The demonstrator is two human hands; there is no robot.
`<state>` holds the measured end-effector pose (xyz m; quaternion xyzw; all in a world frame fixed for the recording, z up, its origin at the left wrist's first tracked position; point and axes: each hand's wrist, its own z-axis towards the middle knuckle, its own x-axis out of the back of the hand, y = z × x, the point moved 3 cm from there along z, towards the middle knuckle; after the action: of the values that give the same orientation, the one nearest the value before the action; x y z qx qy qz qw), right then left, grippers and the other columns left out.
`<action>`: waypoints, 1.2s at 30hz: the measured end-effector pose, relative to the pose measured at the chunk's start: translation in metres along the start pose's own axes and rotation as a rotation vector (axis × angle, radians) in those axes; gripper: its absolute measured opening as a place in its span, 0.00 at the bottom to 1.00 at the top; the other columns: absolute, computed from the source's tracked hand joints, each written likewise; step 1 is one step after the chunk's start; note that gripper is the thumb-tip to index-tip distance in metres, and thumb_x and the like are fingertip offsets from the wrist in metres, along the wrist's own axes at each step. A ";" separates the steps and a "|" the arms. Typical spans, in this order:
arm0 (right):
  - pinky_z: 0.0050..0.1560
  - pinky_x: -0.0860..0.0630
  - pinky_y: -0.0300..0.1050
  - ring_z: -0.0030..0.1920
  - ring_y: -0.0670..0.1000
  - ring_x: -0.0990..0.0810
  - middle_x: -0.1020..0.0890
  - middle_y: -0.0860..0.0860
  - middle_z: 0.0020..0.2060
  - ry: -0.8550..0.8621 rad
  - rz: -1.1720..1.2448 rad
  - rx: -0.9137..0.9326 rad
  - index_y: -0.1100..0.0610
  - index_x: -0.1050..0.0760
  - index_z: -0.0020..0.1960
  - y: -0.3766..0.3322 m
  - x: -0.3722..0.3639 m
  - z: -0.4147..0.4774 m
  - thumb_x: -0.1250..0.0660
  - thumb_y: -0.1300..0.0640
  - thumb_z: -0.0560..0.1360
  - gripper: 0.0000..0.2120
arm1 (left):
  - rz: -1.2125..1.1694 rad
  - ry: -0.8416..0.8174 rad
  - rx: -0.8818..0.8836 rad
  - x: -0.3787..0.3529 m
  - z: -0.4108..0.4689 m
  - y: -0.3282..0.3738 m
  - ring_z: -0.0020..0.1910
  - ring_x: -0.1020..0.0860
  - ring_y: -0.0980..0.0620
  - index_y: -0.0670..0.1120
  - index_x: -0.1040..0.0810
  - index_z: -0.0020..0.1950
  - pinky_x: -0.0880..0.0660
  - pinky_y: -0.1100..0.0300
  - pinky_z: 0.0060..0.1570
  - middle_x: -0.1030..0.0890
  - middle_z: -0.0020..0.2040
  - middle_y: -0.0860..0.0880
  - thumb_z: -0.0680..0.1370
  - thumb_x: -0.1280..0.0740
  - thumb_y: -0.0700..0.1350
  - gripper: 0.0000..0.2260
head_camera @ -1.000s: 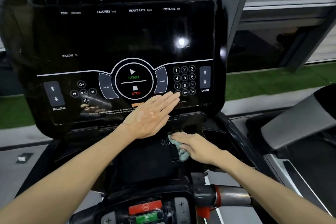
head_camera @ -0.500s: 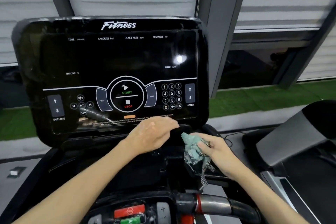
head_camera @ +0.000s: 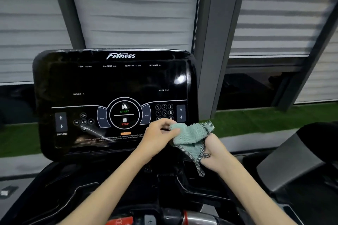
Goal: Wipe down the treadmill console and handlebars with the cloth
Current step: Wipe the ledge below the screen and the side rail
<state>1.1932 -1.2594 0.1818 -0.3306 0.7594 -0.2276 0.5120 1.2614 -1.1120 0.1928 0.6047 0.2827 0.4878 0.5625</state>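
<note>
A glossy black treadmill console with START/STOP buttons and a number keypad stands upright in front of me. A green cloth with a checkered edge is held in the air before the console's lower right corner. My left hand pinches the cloth's left edge, and my right hand grips its lower right part. The cloth covers part of the keypad. A silver handlebar with a red ring shows at the bottom edge, below my arms.
The black tray under the console has moulded recesses. A neighbouring treadmill stands close on the right. Shuttered windows, grey pillars and a green turf strip lie behind the console.
My right hand lifted the cloth off the tray, and my left hand left the console face and took hold of the cloth's other side. The view tilted upward.
</note>
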 end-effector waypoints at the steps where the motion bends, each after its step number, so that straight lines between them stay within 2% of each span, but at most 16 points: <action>1: 0.52 0.19 0.56 0.53 0.62 0.17 0.19 0.65 0.55 0.003 -0.002 -0.005 0.66 0.25 0.62 0.000 0.001 0.002 0.48 0.59 0.83 0.18 | -0.019 0.025 0.017 0.004 0.000 -0.001 0.46 0.18 0.51 0.53 0.18 0.49 0.21 0.54 0.55 0.17 0.51 0.50 0.76 0.27 0.46 0.04; 4: 0.54 0.21 0.60 0.54 0.64 0.18 0.19 0.66 0.55 0.013 0.033 0.024 0.65 0.28 0.64 -0.002 0.003 0.006 0.48 0.54 0.83 0.19 | -0.084 0.053 0.066 0.017 -0.001 0.000 0.45 0.19 0.52 0.49 0.20 0.50 0.19 0.53 0.48 0.18 0.51 0.47 0.78 0.30 0.44 0.02; 6: 0.62 0.27 0.61 0.61 0.66 0.23 0.23 0.67 0.61 -0.057 0.030 0.016 0.66 0.30 0.67 -0.002 0.002 0.006 0.48 0.45 0.82 0.26 | -0.098 0.042 0.072 0.026 -0.005 0.002 0.44 0.19 0.53 0.48 0.22 0.50 0.20 0.58 0.43 0.19 0.52 0.45 0.79 0.31 0.43 0.01; 7: 0.66 0.31 0.63 0.64 0.66 0.25 0.25 0.67 0.64 -0.116 0.018 0.007 0.66 0.31 0.68 -0.003 -0.002 0.005 0.46 0.44 0.81 0.28 | -0.069 0.035 0.061 0.031 -0.007 0.002 0.45 0.19 0.51 0.50 0.22 0.50 0.19 0.56 0.45 0.18 0.52 0.46 0.79 0.31 0.44 0.02; 9: 0.67 0.33 0.64 0.65 0.66 0.26 0.27 0.66 0.66 -0.198 -0.037 0.040 0.64 0.32 0.68 -0.004 -0.009 0.003 0.39 0.51 0.79 0.23 | -0.025 0.006 0.038 0.041 -0.010 0.002 0.47 0.18 0.49 0.54 0.24 0.52 0.20 0.54 0.52 0.16 0.51 0.47 0.80 0.32 0.46 0.04; 11: 0.62 0.26 0.61 0.63 0.64 0.24 0.26 0.65 0.65 -0.236 -0.097 0.115 0.60 0.31 0.68 -0.005 -0.010 0.005 0.34 0.67 0.72 0.25 | -0.042 -0.037 0.040 0.049 -0.015 0.004 0.45 0.19 0.52 0.56 0.24 0.56 0.21 0.63 0.45 0.17 0.52 0.47 0.81 0.35 0.43 0.09; 13: 0.60 0.24 0.55 0.63 0.61 0.24 0.25 0.63 0.65 -0.287 -0.193 0.166 0.58 0.32 0.69 -0.003 -0.013 0.005 0.39 0.79 0.68 0.33 | -0.071 -0.100 0.060 0.056 -0.017 0.003 0.47 0.20 0.53 0.54 0.21 0.58 0.23 0.67 0.43 0.19 0.55 0.46 0.79 0.36 0.35 0.16; 15: 0.60 0.24 0.53 0.64 0.61 0.25 0.24 0.62 0.64 -0.264 -0.287 0.200 0.58 0.32 0.69 0.001 -0.018 0.005 0.42 0.83 0.69 0.34 | -0.066 -0.173 0.084 0.062 -0.020 -0.001 0.49 0.19 0.52 0.54 0.20 0.60 0.22 0.62 0.50 0.20 0.58 0.49 0.75 0.33 0.33 0.19; 18: 0.57 0.22 0.53 0.60 0.59 0.21 0.21 0.62 0.60 -0.145 -0.357 0.220 0.61 0.29 0.65 0.007 -0.028 0.009 0.39 0.78 0.73 0.24 | 0.016 -0.297 0.088 0.068 -0.025 -0.008 0.49 0.17 0.52 0.53 0.24 0.65 0.23 0.59 0.59 0.22 0.62 0.53 0.73 0.26 0.37 0.23; 20: 0.58 0.22 0.55 0.57 0.58 0.19 0.19 0.61 0.58 -0.080 -0.432 0.214 0.63 0.25 0.61 0.012 -0.034 0.012 0.35 0.68 0.75 0.15 | 0.027 -0.295 0.088 0.067 -0.027 -0.010 0.49 0.17 0.54 0.53 0.22 0.63 0.22 0.60 0.57 0.20 0.59 0.51 0.74 0.25 0.41 0.20; 23: 0.62 0.25 0.56 0.56 0.56 0.18 0.16 0.57 0.54 -0.010 -0.534 0.187 0.62 0.21 0.59 0.019 -0.040 0.016 0.33 0.53 0.76 0.16 | -0.029 -0.201 0.142 0.067 -0.026 -0.014 0.51 0.17 0.55 0.52 0.18 0.54 0.20 0.57 0.54 0.16 0.52 0.52 0.80 0.32 0.48 0.06; 25: 0.60 0.24 0.54 0.55 0.56 0.17 0.16 0.56 0.53 0.016 -0.574 0.170 0.61 0.21 0.58 0.022 -0.043 0.017 0.34 0.48 0.76 0.18 | -0.080 -0.186 0.199 0.065 -0.027 -0.016 0.51 0.17 0.58 0.51 0.18 0.55 0.21 0.59 0.54 0.15 0.50 0.54 0.83 0.38 0.51 0.10; 29: 0.60 0.23 0.55 0.54 0.57 0.17 0.16 0.58 0.51 0.026 -0.586 0.177 0.64 0.23 0.58 0.024 -0.042 0.018 0.30 0.54 0.74 0.17 | -0.142 -0.103 0.164 0.066 -0.027 -0.017 0.49 0.17 0.59 0.44 0.19 0.56 0.21 0.62 0.51 0.14 0.50 0.49 0.84 0.41 0.49 0.14; 32: 0.54 0.21 0.54 0.50 0.58 0.16 0.15 0.58 0.48 0.086 -0.631 0.246 0.64 0.26 0.60 0.026 -0.040 0.016 0.29 0.63 0.74 0.16 | -0.116 -0.072 0.137 0.068 -0.028 -0.024 0.51 0.16 0.52 0.43 0.22 0.59 0.21 0.50 0.58 0.14 0.51 0.47 0.82 0.35 0.49 0.12; 33: 0.53 0.20 0.54 0.49 0.58 0.16 0.15 0.59 0.48 0.103 -0.633 0.269 0.62 0.27 0.61 0.028 -0.039 0.015 0.29 0.64 0.73 0.17 | -0.106 -0.071 0.130 0.068 -0.029 -0.026 0.51 0.16 0.51 0.44 0.23 0.60 0.20 0.51 0.56 0.14 0.51 0.47 0.80 0.33 0.48 0.12; 36: 0.52 0.20 0.55 0.49 0.59 0.16 0.16 0.61 0.49 0.128 -0.635 0.319 0.53 0.31 0.64 0.029 -0.036 0.013 0.27 0.65 0.72 0.24 | -0.143 -0.052 0.163 0.068 -0.033 -0.029 0.48 0.16 0.55 0.48 0.29 0.66 0.21 0.65 0.46 0.15 0.52 0.49 0.76 0.27 0.43 0.20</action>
<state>1.2066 -1.2133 0.1799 -0.4508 0.6045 -0.5112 0.4123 1.2622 -1.0326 0.1804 0.6393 0.3493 0.4059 0.5519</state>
